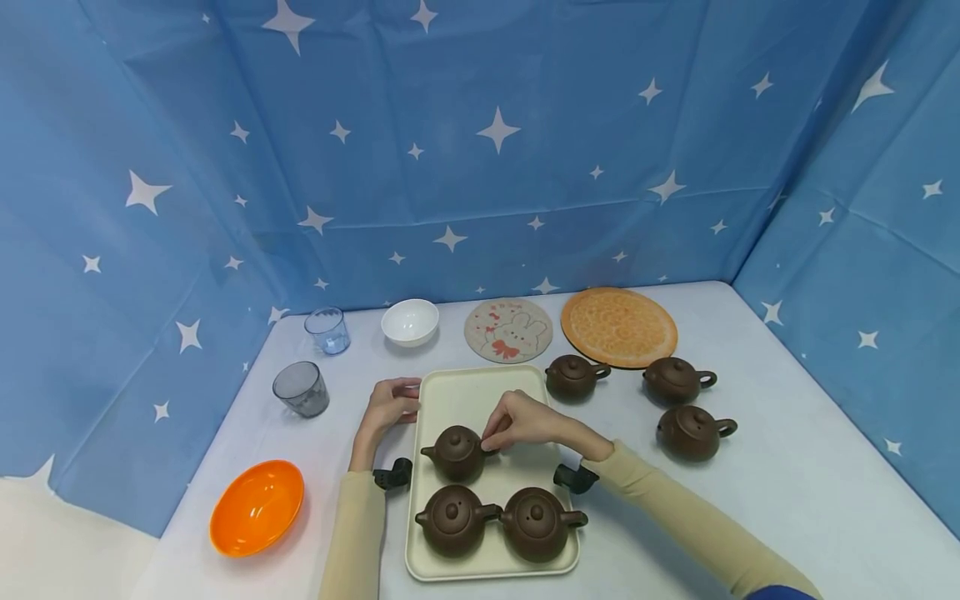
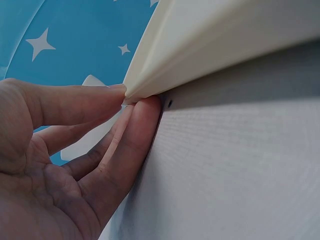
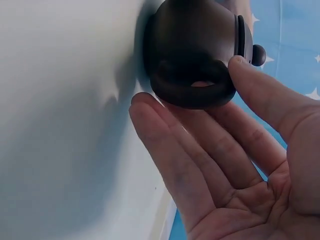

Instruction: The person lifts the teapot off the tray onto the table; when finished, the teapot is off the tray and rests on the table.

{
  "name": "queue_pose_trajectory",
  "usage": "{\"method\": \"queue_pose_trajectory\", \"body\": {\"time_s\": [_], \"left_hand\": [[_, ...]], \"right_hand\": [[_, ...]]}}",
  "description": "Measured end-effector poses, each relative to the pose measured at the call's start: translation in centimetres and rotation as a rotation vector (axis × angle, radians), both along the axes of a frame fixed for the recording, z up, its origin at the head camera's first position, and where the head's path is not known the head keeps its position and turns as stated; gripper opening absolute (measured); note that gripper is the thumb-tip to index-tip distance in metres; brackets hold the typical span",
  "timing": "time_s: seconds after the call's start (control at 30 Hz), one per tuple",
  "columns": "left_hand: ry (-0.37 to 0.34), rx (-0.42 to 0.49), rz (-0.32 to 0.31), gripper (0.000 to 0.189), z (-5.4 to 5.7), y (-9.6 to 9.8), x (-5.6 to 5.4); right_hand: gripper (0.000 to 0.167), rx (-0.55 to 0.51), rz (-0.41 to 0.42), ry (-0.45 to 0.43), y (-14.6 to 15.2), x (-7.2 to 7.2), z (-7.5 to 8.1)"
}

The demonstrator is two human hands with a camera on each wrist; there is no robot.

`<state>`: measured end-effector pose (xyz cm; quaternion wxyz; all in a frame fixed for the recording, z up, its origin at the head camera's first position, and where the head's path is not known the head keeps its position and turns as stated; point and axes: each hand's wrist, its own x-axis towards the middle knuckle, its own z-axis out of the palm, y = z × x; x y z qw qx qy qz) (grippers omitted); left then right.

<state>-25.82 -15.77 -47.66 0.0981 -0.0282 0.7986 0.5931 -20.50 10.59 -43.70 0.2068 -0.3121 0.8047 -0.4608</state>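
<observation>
A cream rectangular tray [image 1: 480,392] carries three dark brown teapots: one [image 1: 459,454] in the middle left, another [image 1: 454,521] at the front left and a third [image 1: 536,525] at the front right. My left hand [image 1: 390,406] pinches the tray's left rim; in the left wrist view the thumb lies on the rim and a finger is beneath it. The right hand [image 1: 521,419] holds the middle teapot by its handle. Seen from the right wrist, the thumb touches one end of the handle [image 3: 192,95] and the fingers extend behind it.
Three more brown teapots [image 1: 573,377] stand to the tray's right. Behind are a rabbit mat [image 1: 508,331], an orange round mat [image 1: 618,327] and a white bowl [image 1: 410,323]. At left are a blue glass [image 1: 327,332], a grey glass [image 1: 302,390] and an orange bowl [image 1: 257,508].
</observation>
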Motion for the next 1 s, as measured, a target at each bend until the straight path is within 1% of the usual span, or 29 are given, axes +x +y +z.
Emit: {"method": "queue_pose_trajectory", "body": {"time_s": [0.1,0.33,0.53,0.73,0.8,0.87,0.93,1.0], "left_hand": [[0.001,0.008,-0.003,0.048,0.0,0.0,0.0],[0.002,0.006,-0.004,0.048,-0.1,-0.1,0.1],[-0.007,-0.004,0.011,0.048,0.0,0.0,0.1],[-0.001,0.0,-0.003,0.049,0.0,-0.1,0.0],[-0.004,0.007,-0.018,0.049,0.2,-0.1,0.1],[-0.004,0.011,-0.032,0.049,1.2,0.0,0.6],[-0.006,0.018,-0.043,0.05,1.3,0.0,0.7],[-0.005,0.011,-0.04,0.05,1.3,0.1,0.7]], "right_hand": [[0.01,0.015,0.004,0.022,0.0,0.1,-0.1],[0.01,-0.002,0.015,0.088,-0.1,0.2,-0.3],[0.009,-0.021,-0.017,0.104,-0.3,0.5,-0.4],[0.009,-0.047,-0.038,0.105,-0.4,0.8,-0.3],[0.009,-0.045,-0.035,0.111,-0.3,0.8,-0.4],[0.009,-0.045,-0.028,0.117,-0.3,0.6,-0.5],[0.008,-0.047,-0.02,0.108,-0.1,0.5,-0.6],[0.008,-0.054,-0.011,0.087,0.0,0.5,-0.6]]}}
